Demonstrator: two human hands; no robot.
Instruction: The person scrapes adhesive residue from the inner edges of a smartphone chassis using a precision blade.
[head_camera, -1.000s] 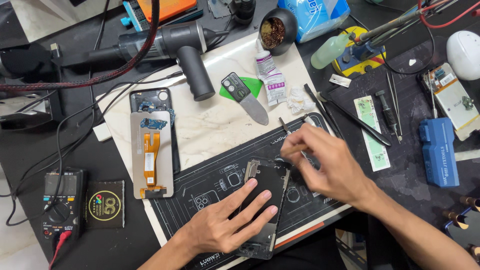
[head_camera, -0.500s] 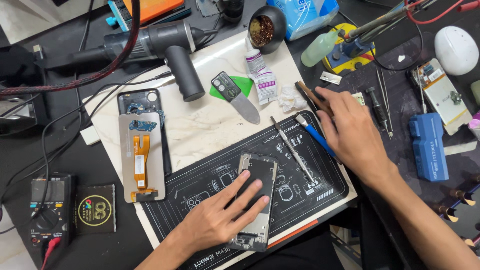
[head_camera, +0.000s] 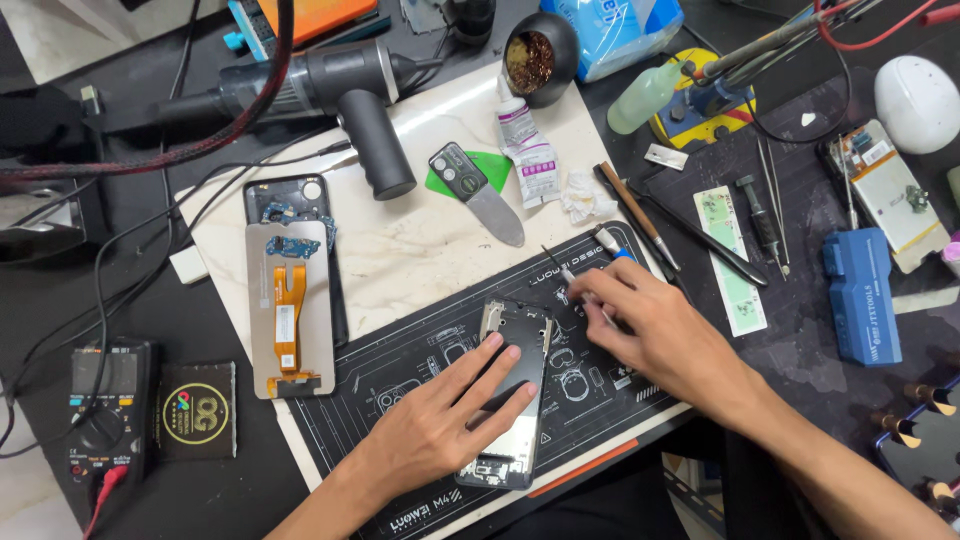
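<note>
Cluttered desk, black work mat. Left hand flat, fingers spread, pressing phone frame. Right hand pinches thin tweezers

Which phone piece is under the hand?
The dark phone frame on the black mat, pressed flat by the left hand. The screen panel with its orange ribbon and the phone body behind it lie untouched farther left.
</note>
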